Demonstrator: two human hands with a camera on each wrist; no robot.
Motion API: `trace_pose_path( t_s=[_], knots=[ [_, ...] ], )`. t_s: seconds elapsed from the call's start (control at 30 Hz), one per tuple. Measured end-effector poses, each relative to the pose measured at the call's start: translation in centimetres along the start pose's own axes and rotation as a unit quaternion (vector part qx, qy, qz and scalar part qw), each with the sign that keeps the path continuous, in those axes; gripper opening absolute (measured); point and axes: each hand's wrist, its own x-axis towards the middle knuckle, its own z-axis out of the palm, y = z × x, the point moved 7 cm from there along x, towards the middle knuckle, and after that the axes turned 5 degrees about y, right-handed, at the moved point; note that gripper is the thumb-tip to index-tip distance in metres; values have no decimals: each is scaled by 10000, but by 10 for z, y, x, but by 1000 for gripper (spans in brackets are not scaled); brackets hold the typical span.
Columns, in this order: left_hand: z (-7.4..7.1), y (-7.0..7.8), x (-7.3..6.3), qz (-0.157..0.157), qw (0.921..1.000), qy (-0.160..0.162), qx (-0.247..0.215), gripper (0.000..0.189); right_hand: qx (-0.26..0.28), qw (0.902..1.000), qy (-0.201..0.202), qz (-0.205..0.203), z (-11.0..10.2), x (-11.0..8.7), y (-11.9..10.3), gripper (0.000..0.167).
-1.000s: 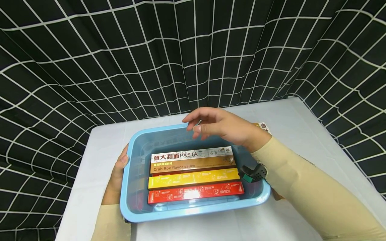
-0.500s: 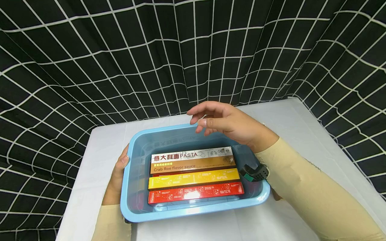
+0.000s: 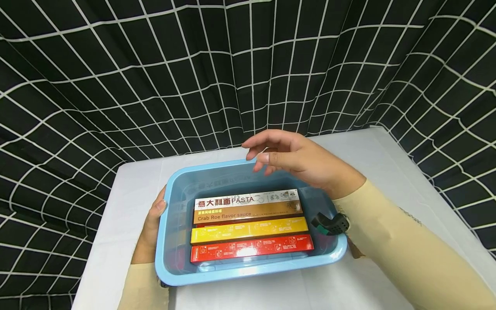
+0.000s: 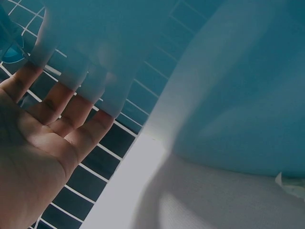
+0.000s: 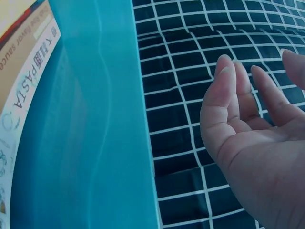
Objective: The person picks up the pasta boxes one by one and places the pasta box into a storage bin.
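Note:
A light blue plastic tub stands on the white table. Inside it, a white-and-brown pasta box labelled Crab Roe flavor sauce lies behind a yellow box and a red box. My left hand holds the tub's left side, thumb at the rim. In the left wrist view its fingers lie against the outer wall. My right hand hovers over the far right rim, holding nothing, its fingers loosely bent. The right wrist view shows that hand beside the tub wall, against the curtain.
The white tablecloth extends around the tub. A black curtain with white grid lines encloses the back and sides. A brown object peeks out under the right sleeve, mostly hidden. A black band with a green part hangs below the right wrist.
My right hand has risen slightly and drifted right; the forearm covers a brown-and-white corner that showed behind it a second ago. The left hand, tub and boxes stay as they were.

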Motion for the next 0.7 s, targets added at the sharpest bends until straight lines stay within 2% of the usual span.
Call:
trace_pose_path(
  t_s=[0.27, 0.5, 0.7],
  knots=[
    [2, 2, -1, 55, 10000, -58, 33, 72, 49, 9999, 76, -121, -11, -8, -10, 39],
    [3, 1, -2, -118, 9995, 147, 262, 71, -284, 9990, 344, -57, -26, -19, -14, 36],
    [3, 4, -3, -87, 9988, 260, 408, 69, -517, 9963, 685, 1, -43, -32, -16, 36]
  ],
)
